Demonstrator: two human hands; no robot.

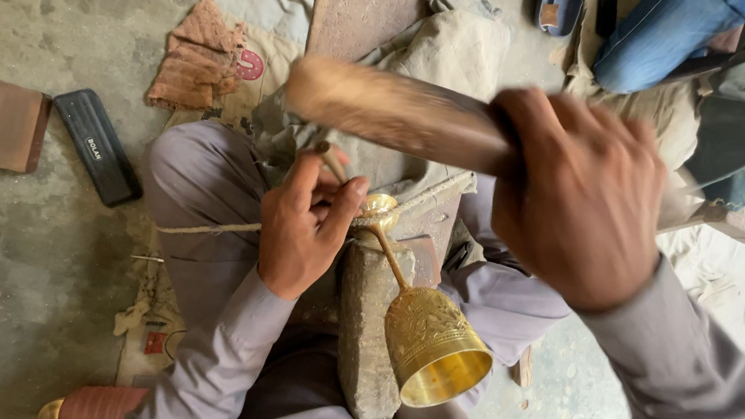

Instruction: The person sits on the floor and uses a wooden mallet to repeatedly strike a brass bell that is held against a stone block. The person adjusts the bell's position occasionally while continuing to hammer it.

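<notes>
A brass goblet (431, 343) lies on its side across a grey stone block (367, 338) between the seated person's knees, its open mouth turned toward the camera. The left hand (302, 228) rests at the goblet's foot, its fingers (303, 177) pinching a thin metal punch (332, 161) against it. The right hand (579, 197) is raised above, fingers wrapped tight round a blurred wooden mallet (388, 110). A black case (97, 146) lies on the concrete floor (75, 13) nearby.

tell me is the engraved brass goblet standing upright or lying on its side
On its side: the engraved brass goblet lies across the grey stone block, its open mouth facing the camera and showing an empty interior.
</notes>
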